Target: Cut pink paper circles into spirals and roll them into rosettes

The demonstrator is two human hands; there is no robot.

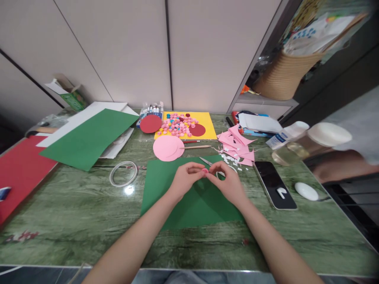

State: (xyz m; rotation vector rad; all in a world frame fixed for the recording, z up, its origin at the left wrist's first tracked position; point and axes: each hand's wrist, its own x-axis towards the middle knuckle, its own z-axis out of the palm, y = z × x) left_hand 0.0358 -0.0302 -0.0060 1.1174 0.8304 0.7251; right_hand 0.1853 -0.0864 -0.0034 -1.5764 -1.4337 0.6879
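Both my hands meet above a sheet of green paper point(189, 209). Between their fingertips is a small pink paper roll point(205, 172), curled like a tiny rose. My left hand point(187, 178) pinches it from the left, and my right hand point(227, 182) pinches it from the right. Just behind the right hand, a pair of scissors point(205, 161) is partly hidden. Pink paper circles point(166, 148) lie beyond the left hand, with a wooden stick point(198, 147) touching them. Farther back, a yellow sheet point(209, 120) bears a heap of small paper rolls point(176, 125), mostly pink, and a red circle point(197, 130).
Pink scraps point(237, 144) and white bits point(232, 159) lie to the right, near a phone point(271, 181), a white oval case point(306, 191) and a bottle point(288, 134). To the left are a tape ring point(123, 185), green paper point(91, 136) and red sheets point(25, 165).
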